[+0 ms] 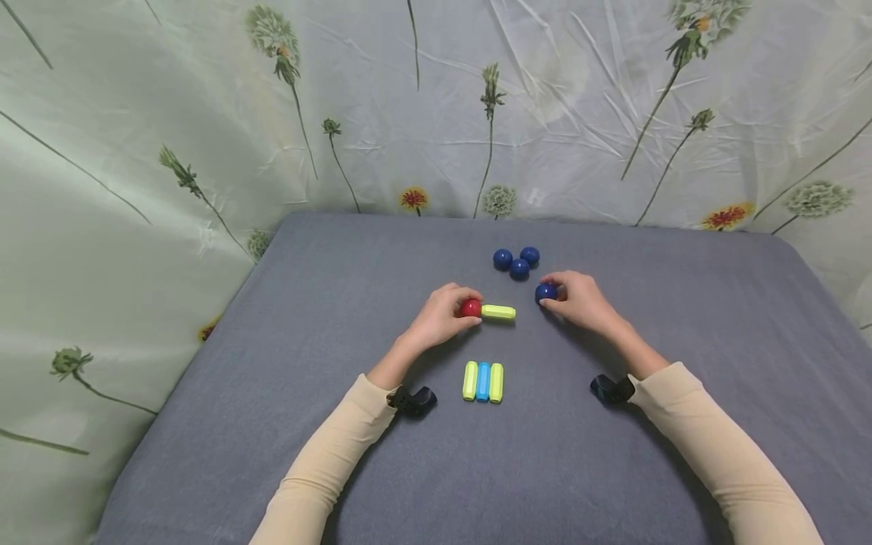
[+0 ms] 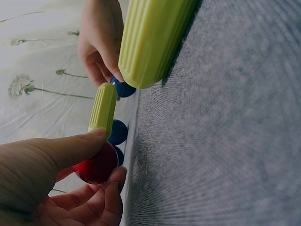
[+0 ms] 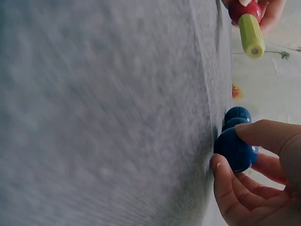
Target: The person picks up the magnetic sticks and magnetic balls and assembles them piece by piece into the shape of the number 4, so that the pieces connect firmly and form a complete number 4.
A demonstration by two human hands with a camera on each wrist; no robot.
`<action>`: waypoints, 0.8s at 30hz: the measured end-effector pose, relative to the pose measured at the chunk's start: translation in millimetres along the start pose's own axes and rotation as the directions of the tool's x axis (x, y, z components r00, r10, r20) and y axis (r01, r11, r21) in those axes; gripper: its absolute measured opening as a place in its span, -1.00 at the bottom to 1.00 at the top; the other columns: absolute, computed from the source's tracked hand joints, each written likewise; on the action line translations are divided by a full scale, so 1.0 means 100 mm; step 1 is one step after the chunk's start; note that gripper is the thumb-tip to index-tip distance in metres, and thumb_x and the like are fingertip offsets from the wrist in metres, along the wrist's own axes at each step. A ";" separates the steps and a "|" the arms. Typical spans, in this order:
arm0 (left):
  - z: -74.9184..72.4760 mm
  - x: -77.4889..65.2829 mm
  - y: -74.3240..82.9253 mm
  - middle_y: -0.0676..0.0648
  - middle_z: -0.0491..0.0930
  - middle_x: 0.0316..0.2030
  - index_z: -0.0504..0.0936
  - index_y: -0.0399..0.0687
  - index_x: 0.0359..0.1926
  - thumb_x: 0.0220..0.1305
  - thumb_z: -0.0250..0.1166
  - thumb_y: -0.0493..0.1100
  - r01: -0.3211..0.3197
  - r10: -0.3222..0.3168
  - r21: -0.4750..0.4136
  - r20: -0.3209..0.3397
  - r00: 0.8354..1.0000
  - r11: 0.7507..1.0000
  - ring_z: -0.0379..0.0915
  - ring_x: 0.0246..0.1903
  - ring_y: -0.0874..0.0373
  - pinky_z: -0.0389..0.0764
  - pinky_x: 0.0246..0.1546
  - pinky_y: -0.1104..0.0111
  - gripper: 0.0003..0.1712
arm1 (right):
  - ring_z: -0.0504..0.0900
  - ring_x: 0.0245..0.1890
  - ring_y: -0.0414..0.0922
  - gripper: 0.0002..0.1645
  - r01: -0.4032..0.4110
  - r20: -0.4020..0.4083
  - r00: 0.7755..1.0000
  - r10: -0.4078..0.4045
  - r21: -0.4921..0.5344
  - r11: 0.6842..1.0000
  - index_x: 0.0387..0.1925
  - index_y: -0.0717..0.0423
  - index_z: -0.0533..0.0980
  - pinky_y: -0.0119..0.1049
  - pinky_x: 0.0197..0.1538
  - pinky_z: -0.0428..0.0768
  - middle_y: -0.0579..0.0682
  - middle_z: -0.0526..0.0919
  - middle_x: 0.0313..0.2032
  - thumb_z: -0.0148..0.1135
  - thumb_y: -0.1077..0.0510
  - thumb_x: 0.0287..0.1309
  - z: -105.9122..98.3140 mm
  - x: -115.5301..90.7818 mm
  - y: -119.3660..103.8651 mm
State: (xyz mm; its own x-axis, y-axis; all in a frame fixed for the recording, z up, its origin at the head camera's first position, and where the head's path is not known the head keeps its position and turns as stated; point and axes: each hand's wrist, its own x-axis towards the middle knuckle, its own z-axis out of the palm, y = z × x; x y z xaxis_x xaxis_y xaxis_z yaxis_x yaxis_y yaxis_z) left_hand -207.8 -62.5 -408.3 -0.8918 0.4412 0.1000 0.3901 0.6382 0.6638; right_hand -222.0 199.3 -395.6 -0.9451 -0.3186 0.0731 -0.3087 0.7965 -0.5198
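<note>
Between thumb and fingers, my left hand [image 1: 441, 316] holds a shiny red ball [image 1: 471, 308]. A ridged yellow-green stick [image 1: 499, 312] extends from that ball toward the right, its end touching it. My right hand [image 1: 580, 300] pinches a dark blue ball [image 1: 546, 293], just right of the stick's free end. In the right wrist view the blue ball [image 3: 235, 149] sits between thumb and fingertips, close over the cloth. The stick's far end [image 3: 254, 50] faces the right wrist camera and shows a small round spot in its middle.
Behind the hands, three loose blue balls [image 1: 519, 269] lie grouped on the grey cloth-covered table [image 1: 327, 303]. Nearer the front, two yellow-green sticks and one blue stick [image 1: 483, 381] lie side by side. A flower-printed curtain [image 1: 381, 113] hangs behind the table.
</note>
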 end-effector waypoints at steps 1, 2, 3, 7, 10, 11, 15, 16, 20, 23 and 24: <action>0.00 0.00 0.00 -0.16 0.55 -0.20 0.61 -0.09 -0.01 0.10 0.37 -0.18 0.000 0.000 0.000 -0.001 1.000 1.000 0.46 -0.23 0.06 0.52 -0.19 0.30 -0.61 | 0.53 -0.44 -0.06 -0.59 0.012 -0.005 1.000 -0.012 0.000 1.000 -0.03 0.32 0.52 -0.31 -0.35 0.42 0.30 0.61 -0.21 0.26 0.21 0.07 0.01 -0.01 0.00; 0.00 0.00 0.00 -0.15 0.55 -0.20 0.61 -0.09 -0.01 0.10 0.37 -0.18 0.001 -0.001 0.001 -0.001 1.000 1.000 0.46 -0.23 0.06 0.52 -0.19 0.29 -0.61 | 0.51 -0.44 -0.06 -0.60 0.022 -0.006 1.000 -0.022 0.002 1.000 -0.04 0.32 0.52 -0.32 -0.36 0.39 0.28 0.60 -0.23 0.27 0.21 0.07 0.02 -0.03 -0.01; 0.00 0.00 0.00 -0.16 0.55 -0.20 0.61 -0.09 -0.01 0.10 0.37 -0.18 0.003 -0.003 0.001 -0.002 1.000 1.000 0.46 -0.22 0.06 0.52 -0.18 0.29 -0.61 | 0.49 -0.43 -0.07 -0.61 0.032 -0.008 0.999 -0.032 0.005 0.999 -0.05 0.32 0.53 -0.32 -0.36 0.38 0.26 0.59 -0.26 0.27 0.22 0.06 0.03 -0.04 -0.01; 0.01 0.00 -0.01 -0.16 0.55 -0.19 0.61 -0.10 -0.01 0.10 0.37 -0.18 0.008 -0.008 -0.004 -0.005 1.000 1.000 0.46 -0.22 0.05 0.53 -0.17 0.28 -0.61 | 0.44 -0.47 -0.13 -0.62 0.050 -0.002 0.999 -0.050 0.035 0.998 -0.07 0.30 0.52 -0.36 -0.41 0.36 0.16 0.56 -0.35 0.29 0.22 0.05 0.06 -0.09 -0.05; 0.01 0.00 -0.01 -0.16 0.55 -0.19 0.61 -0.10 -0.01 0.10 0.37 -0.18 0.009 -0.009 -0.006 -0.007 1.000 1.000 0.46 -0.22 0.05 0.53 -0.18 0.29 -0.62 | 0.45 -0.52 -0.18 -0.62 0.048 0.022 0.999 -0.049 0.073 0.996 -0.07 0.29 0.51 -0.39 -0.47 0.39 0.15 0.59 -0.39 0.29 0.22 0.06 0.08 -0.11 -0.09; 0.01 0.00 -0.01 -0.16 0.55 -0.19 0.61 -0.10 -0.01 0.10 0.37 -0.18 0.010 -0.010 -0.006 -0.008 1.000 1.000 0.46 -0.22 0.05 0.53 -0.18 0.29 -0.62 | 0.46 -0.52 -0.19 -0.63 0.047 0.032 0.998 -0.050 0.084 0.995 -0.07 0.28 0.51 -0.40 -0.48 0.40 0.15 0.61 -0.39 0.29 0.22 0.06 0.09 -0.12 -0.10; 0.01 0.00 -0.01 -0.17 0.56 -0.18 0.61 -0.11 -0.01 0.11 0.36 -0.18 0.012 -0.012 -0.006 -0.013 1.000 1.000 0.47 -0.20 0.04 0.54 -0.17 0.27 -0.62 | 0.47 -0.55 -0.21 -0.63 0.058 0.067 0.996 -0.066 0.107 0.993 -0.07 0.29 0.50 -0.40 -0.51 0.42 0.18 0.64 -0.35 0.30 0.22 0.07 0.10 -0.13 -0.16; 0.01 0.00 -0.01 -0.17 0.56 -0.17 0.60 -0.12 -0.01 0.11 0.36 -0.18 0.013 -0.013 -0.007 -0.014 1.000 1.000 0.47 -0.20 0.04 0.54 -0.17 0.27 -0.62 | 0.47 -0.55 -0.21 -0.62 0.060 0.074 0.995 -0.068 0.109 0.992 -0.07 0.29 0.50 -0.40 -0.51 0.43 0.19 0.64 -0.33 0.30 0.22 0.06 0.11 -0.13 -0.17; 0.01 0.00 -0.01 -0.17 0.56 -0.17 0.60 -0.12 0.00 0.11 0.36 -0.17 0.021 -0.021 -0.005 -0.014 1.000 1.000 0.46 -0.20 0.03 0.53 -0.17 0.27 -0.61 | 0.47 -0.53 -0.20 -0.60 0.057 0.092 0.993 -0.068 0.109 0.992 -0.06 0.28 0.49 -0.41 -0.49 0.44 0.22 0.64 -0.25 0.31 0.20 0.05 0.12 -0.13 -0.22; 0.00 0.00 -0.01 -0.17 0.56 -0.18 0.60 -0.12 -0.01 0.11 0.37 -0.17 0.021 -0.021 -0.004 -0.016 1.000 1.000 0.45 -0.20 0.04 0.53 -0.17 0.27 -0.61 | 0.48 -0.51 -0.19 -0.59 0.055 0.101 0.993 -0.066 0.105 0.993 -0.05 0.27 0.50 -0.40 -0.48 0.45 0.21 0.64 -0.25 0.31 0.20 0.05 0.12 -0.13 -0.25; 0.00 0.00 0.00 -0.17 0.56 -0.18 0.61 -0.12 -0.01 0.11 0.37 -0.17 0.021 -0.021 -0.006 -0.017 1.000 1.000 0.45 -0.21 0.04 0.53 -0.17 0.27 -0.61 | 0.49 -0.50 -0.19 -0.59 0.056 0.102 0.993 -0.067 0.103 0.993 -0.05 0.27 0.50 -0.39 -0.47 0.45 0.20 0.64 -0.26 0.32 0.19 0.04 0.12 -0.13 -0.26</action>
State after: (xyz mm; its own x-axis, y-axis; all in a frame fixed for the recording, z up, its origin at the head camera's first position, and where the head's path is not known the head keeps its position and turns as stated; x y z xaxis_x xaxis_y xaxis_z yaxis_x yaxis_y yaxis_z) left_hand -208.4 -62.5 -408.8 -0.9035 0.4170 0.0988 0.3703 0.6437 0.6697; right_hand -200.1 176.2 -393.5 -0.9065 -0.4217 0.0209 -0.3487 0.7199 -0.6002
